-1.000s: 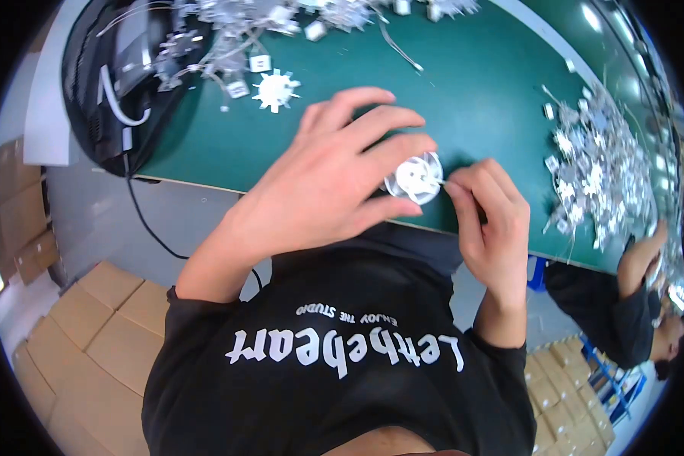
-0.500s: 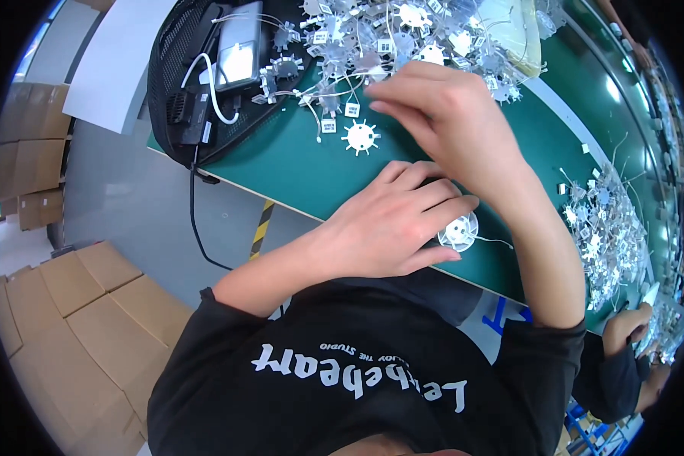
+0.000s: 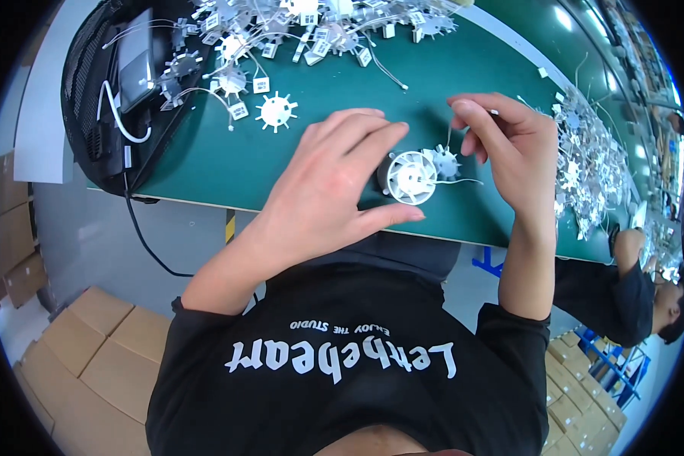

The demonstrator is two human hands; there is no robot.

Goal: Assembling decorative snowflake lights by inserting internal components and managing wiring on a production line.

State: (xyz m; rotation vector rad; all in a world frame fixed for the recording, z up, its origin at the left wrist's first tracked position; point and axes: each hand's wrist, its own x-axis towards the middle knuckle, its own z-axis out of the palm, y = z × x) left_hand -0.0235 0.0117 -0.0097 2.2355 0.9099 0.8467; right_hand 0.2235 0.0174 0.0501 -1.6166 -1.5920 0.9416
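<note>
A white round part with spokes like a small fan wheel (image 3: 410,179) rests on the green table by its near edge. My left hand (image 3: 323,178) curves around its left side, fingers spread and thumb stretched below it; whether they touch it is unclear. To the right, my right hand (image 3: 513,140) is closed in a pinch on a thin wire. That wire runs down to a silvery star-shaped piece (image 3: 445,162) just beside the wheel. Another thin white wire (image 3: 460,182) sticks out from the wheel toward the right.
More star-shaped pieces with wires and small labelled tags (image 3: 319,34) lie heaped at the far side. One white star-shaped piece (image 3: 277,111) lies apart. A black mesh bag (image 3: 91,114) holds electronics at left. Another heap (image 3: 589,167) lies at right, near a co-worker (image 3: 615,300).
My right hand has come from the far heap toward the right, bringing a star-shaped piece by its wire. My left fingers have lifted off the wheel's top. The whole view has shifted.
</note>
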